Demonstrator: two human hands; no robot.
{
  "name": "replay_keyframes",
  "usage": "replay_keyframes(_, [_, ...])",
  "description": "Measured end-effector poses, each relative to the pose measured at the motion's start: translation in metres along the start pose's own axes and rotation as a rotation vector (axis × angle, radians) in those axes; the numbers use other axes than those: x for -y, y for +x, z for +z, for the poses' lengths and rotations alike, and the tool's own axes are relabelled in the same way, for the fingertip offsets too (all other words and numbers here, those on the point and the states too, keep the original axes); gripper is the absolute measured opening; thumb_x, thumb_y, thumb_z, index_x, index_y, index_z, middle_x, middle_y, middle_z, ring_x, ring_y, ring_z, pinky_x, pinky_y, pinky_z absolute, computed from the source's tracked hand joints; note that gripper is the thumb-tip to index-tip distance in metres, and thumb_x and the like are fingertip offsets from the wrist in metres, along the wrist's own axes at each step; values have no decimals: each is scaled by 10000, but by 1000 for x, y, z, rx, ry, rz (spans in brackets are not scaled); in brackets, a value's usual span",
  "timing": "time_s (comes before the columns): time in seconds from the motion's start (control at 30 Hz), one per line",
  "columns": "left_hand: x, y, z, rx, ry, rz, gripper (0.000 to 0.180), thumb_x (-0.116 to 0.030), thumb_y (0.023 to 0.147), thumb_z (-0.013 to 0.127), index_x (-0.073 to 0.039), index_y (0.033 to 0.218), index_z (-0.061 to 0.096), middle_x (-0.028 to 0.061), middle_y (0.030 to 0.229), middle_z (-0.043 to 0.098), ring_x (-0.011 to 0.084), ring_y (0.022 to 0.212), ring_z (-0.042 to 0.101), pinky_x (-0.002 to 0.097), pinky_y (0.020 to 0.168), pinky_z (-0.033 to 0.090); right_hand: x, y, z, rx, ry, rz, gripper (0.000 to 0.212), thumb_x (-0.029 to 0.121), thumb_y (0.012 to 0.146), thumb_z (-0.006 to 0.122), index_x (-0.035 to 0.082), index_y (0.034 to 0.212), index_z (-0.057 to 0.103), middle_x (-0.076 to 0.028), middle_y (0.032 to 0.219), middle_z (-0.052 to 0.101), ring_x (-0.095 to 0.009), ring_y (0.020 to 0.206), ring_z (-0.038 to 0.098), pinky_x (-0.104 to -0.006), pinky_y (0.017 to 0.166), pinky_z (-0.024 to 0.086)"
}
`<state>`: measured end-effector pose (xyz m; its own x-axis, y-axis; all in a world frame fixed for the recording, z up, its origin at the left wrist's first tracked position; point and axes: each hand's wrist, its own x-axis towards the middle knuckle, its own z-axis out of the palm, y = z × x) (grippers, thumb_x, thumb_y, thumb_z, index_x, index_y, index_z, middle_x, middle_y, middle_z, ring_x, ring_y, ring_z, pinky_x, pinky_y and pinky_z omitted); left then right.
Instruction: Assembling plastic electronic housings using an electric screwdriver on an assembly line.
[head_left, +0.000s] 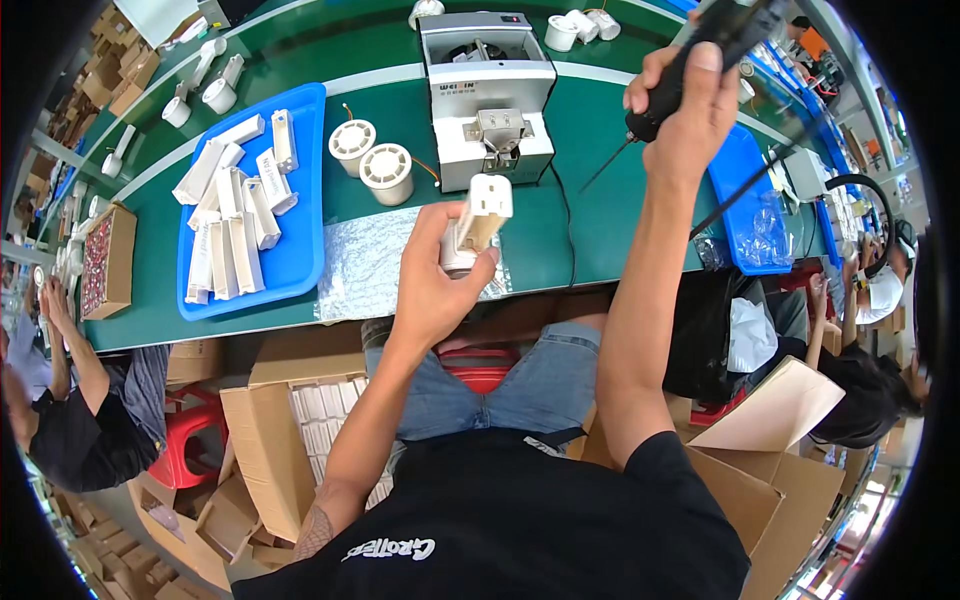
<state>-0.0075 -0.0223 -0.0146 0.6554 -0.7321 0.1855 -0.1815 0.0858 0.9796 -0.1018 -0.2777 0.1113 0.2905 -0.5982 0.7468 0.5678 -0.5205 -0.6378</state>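
Note:
My left hand (pixel 428 275) is closed round a white rectangular plastic housing (pixel 488 203), its narrow end turned up over the bench's front edge. A round white part shows below that housing, partly hidden by my fingers. High on the right, my right hand (pixel 692 125) grips a black electric screwdriver (pixel 675 95). Its long thin bit (pixel 608 160) slants down to the left, apart from the housing. Between and beyond my hands stands a grey and white screw feeder (pixel 450 110). Two round white lamp heads (pixel 386 174) with short wires sit to its left.
A blue tray (pixel 312 190) of white housings lies left, near a clear plastic sheet (pixel 365 250). Another blue tray (pixel 735 180) is at right, behind the screwdriver's cable. An open carton (pixel 245 400) of white pieces stands below the bench. Co-workers' hands (pixel 58 305) are at far left.

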Motion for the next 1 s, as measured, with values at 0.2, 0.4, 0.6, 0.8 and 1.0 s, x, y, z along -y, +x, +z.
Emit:
replay_keyframes(0.2, [-12, 0, -28, 228, 230, 176, 684, -38, 792, 879, -31, 1421, 608, 157, 1342, 628, 319, 1251, 641, 383, 1091, 499, 46, 17, 61, 163, 328, -95, 420, 397, 1144, 485, 2, 1034, 578, -122, 794, 588, -209, 567, 550, -364, 549, 464])
replay_keyframes(0.4, [-7, 0, -27, 152, 278, 178, 702, -62, 769, 913, -15, 1400, 609, 163, 1361, 633, 332, 1249, 646, 393, 1082, 508, 30, 20, 113, 106, 245, -162, 221, 207, 1089, 671, 67, 1206, 546, -37, 751, 585, -88, 489, 522, -228, 432, 415])
replay_keyframes(0.6, [-6, 0, -29, 60, 277, 168, 690, -73, 756, 926, -6, 1374, 625, 157, 1331, 659, 342, 1207, 673, 396, 1051, 526, 29, 5, 111, 81, 303, -35, 282, 235, 1098, 652, 57, 1293, 554, -46, 687, 587, -103, 455, 516, -230, 425, 421])
replay_keyframes(0.8, [0, 4, -24, 19, 274, 219, 719, -61, 724, 945, 2, 1370, 635, 163, 1325, 670, 343, 1201, 681, 389, 1036, 536, 83, -31, 113, 71, 1536, 402, 586, 398, 1142, 520, -8, 1549, 406, -48, 673, 563, -123, 436, 518, -271, 412, 450])
replay_keyframes(1.0, [0, 2, -25, 13, 318, 213, 734, -76, 734, 943, -27, 1400, 641, 143, 1337, 670, 336, 1192, 690, 401, 1021, 548, 88, -38, 123, 180, 147, 10, 748, 464, 1122, 541, 4, 1623, 227, -70, 711, 589, -135, 478, 580, -273, 449, 521])
